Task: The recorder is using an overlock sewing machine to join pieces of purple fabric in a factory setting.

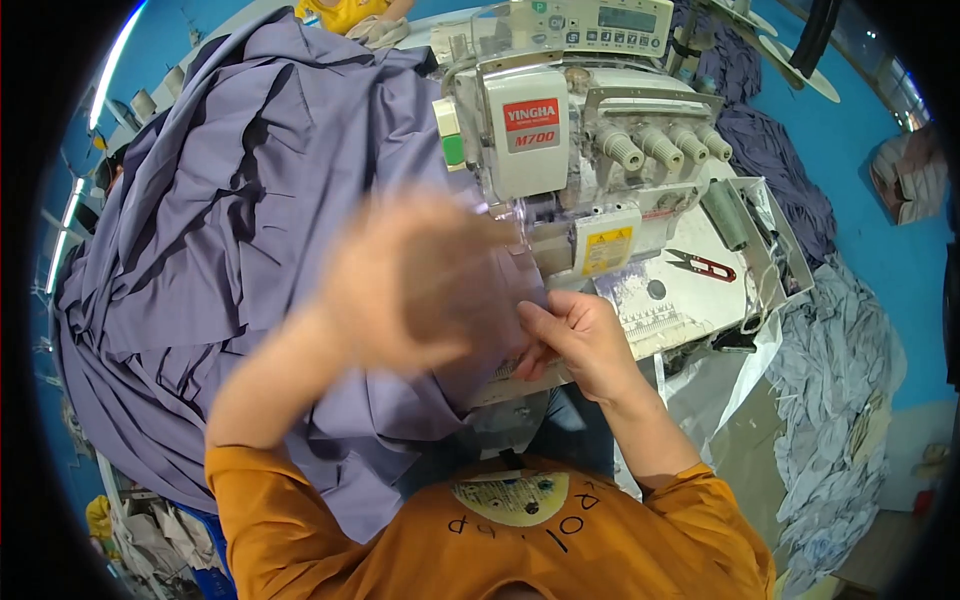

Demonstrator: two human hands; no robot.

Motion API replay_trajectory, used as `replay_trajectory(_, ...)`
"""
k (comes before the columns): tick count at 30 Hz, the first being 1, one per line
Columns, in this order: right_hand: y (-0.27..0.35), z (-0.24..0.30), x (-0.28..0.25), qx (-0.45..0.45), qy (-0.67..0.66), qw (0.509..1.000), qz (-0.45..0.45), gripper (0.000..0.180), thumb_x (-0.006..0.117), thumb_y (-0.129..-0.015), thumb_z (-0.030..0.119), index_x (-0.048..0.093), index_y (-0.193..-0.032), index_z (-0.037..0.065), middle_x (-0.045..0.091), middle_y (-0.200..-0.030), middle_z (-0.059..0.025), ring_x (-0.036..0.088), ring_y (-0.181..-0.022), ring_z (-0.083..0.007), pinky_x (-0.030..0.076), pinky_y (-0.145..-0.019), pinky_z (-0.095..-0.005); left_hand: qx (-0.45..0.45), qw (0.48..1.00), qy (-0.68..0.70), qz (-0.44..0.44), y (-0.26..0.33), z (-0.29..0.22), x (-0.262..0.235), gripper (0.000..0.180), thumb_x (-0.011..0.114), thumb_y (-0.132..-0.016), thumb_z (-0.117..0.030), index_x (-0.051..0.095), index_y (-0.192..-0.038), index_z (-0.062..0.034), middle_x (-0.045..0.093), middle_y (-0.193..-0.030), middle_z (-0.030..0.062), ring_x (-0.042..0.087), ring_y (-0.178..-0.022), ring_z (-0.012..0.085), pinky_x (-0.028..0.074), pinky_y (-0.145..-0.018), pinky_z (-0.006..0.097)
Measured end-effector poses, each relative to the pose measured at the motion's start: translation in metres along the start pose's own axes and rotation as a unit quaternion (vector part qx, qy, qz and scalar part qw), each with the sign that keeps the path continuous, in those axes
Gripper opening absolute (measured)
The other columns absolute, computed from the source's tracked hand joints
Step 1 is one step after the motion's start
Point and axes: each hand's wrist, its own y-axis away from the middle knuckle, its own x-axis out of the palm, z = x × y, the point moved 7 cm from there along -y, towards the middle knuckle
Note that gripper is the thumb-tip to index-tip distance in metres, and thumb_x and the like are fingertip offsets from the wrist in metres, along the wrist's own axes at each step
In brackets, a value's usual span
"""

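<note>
A large spread of purple-grey fabric (300, 230) covers the left of the table and hangs over its front edge. Its right edge lies at the needle area of a white overlock sewing machine (530, 170). My right hand (580, 345) pinches the fabric's edge between thumb and fingers, just in front of the machine. Above the cloth, left of the needle area, my left hand (410, 290) is smeared by motion. Its fingers reach toward the machine, and whether they touch the fabric cannot be made out.
Red-handled thread snips (702, 266) lie on the table right of the machine, near a tray (785, 235) with a dark thread cone (724, 214). Grey fabric (835, 370) is heaped at the right. Another person in yellow (350, 12) is beyond the table.
</note>
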Motion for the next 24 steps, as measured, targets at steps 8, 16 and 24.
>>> replay_trajectory(8,0.000,-0.001,0.004,-0.001,-0.018,1.000,0.004,0.028,0.058,-0.096,0.023,0.059,-0.092,-0.004,0.066,-0.080,-0.0122,0.066,-0.061,-0.0182,0.052,-0.052,-0.0249,0.144,0.918,-0.364,0.072,0.040,-0.042,0.060,0.022,0.062,-0.076,-0.016,0.065,-0.093,-0.0029,0.062,-0.099,0.0078,0.061,-0.087,0.0188,0.050,-0.070,0.028)
replay_trajectory(16,0.039,0.037,0.016,-0.366,0.455,0.767,-0.267,0.022,0.067,-0.087,0.018,0.064,-0.104,0.004,0.060,-0.083,-0.0082,0.061,-0.057,-0.0181,0.046,-0.048,-0.0251,0.170,0.919,-0.346,0.080,0.047,-0.041,0.058,0.024,0.060,-0.072,-0.012,0.067,-0.092,-0.0008,0.063,-0.102,0.0096,0.062,-0.093,0.0221,0.053,-0.077,0.032)
replay_trajectory(24,0.040,0.039,0.029,-0.459,0.585,0.631,-0.220,0.042,0.070,-0.077,0.009,0.065,-0.119,0.013,0.055,-0.083,-0.0039,0.056,-0.060,-0.0211,0.045,-0.051,-0.0309,0.140,0.931,-0.328,0.074,0.035,-0.041,0.050,0.026,0.059,-0.070,-0.011,0.066,-0.093,-0.0010,0.064,-0.100,0.0081,0.063,-0.091,0.0214,0.052,-0.075,0.032)
